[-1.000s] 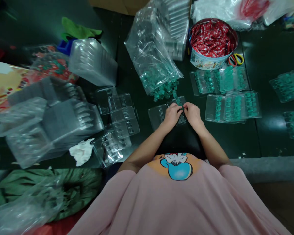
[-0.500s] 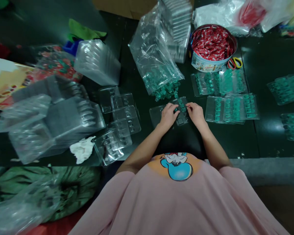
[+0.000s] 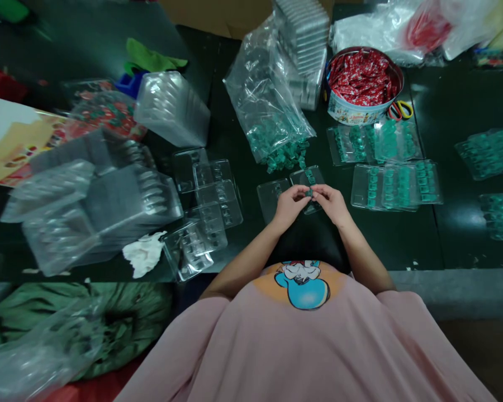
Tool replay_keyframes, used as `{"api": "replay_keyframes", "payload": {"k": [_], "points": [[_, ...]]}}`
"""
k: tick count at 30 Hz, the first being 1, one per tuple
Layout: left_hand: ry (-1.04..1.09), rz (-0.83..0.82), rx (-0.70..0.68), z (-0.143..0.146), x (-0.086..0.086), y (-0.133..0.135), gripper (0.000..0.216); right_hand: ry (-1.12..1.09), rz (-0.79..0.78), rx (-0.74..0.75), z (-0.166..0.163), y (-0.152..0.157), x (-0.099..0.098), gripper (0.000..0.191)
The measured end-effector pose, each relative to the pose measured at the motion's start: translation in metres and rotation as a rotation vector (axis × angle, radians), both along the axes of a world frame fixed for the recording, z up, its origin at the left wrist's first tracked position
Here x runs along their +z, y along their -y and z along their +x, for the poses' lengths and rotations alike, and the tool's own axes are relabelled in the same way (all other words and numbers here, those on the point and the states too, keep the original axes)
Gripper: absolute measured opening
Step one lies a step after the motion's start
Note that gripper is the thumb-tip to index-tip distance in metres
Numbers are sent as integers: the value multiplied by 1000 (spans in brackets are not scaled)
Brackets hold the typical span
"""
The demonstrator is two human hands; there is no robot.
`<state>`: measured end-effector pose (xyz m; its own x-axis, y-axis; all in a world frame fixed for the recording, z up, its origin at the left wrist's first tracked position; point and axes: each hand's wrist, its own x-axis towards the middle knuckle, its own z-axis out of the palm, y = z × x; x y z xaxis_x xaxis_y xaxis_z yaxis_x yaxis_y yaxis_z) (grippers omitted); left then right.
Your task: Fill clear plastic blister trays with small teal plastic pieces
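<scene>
My left hand point(image 3: 288, 204) and my right hand point(image 3: 332, 202) meet over a clear plastic blister tray point(image 3: 308, 180) that lies open on the dark table. Their fingertips pinch a small green piece point(image 3: 309, 192) between them. A few green pieces sit in the tray's far pockets. Just beyond the tray, a clear bag point(image 3: 268, 106) spills a heap of loose green pieces point(image 3: 284, 157) onto the table.
Filled trays point(image 3: 396, 185) of green pieces lie to the right, more at the far right point(image 3: 488, 151). Empty clear trays point(image 3: 212, 198) and tall stacks point(image 3: 96, 206) stand left. A round tin of red sachets point(image 3: 362, 84), scissors point(image 3: 400, 109) and a white tissue point(image 3: 145, 254) are nearby.
My hands had spread flat on the tray half a second ago; now they have drawn together and lifted slightly, pinching a green piece between the fingertips.
</scene>
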<state>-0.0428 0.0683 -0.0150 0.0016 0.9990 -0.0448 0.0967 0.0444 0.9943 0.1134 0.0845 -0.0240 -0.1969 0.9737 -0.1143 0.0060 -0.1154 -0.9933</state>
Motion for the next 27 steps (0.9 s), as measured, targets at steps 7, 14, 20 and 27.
{"api": "replay_keyframes", "payload": {"k": [7,14,20,27], "points": [[-230,147,-36,7,12,-4,17,-84,-54,-106,6,1,1,26],[-274,235,-137,12,18,-6,11,-118,-107,-120,11,1,5,30],[-256,238,-169,10,17,-6,10,-210,-269,-124,10,3,12,39],[-235,250,-133,8,12,-22,13,-179,-207,-151,9,-6,9,31]]}}
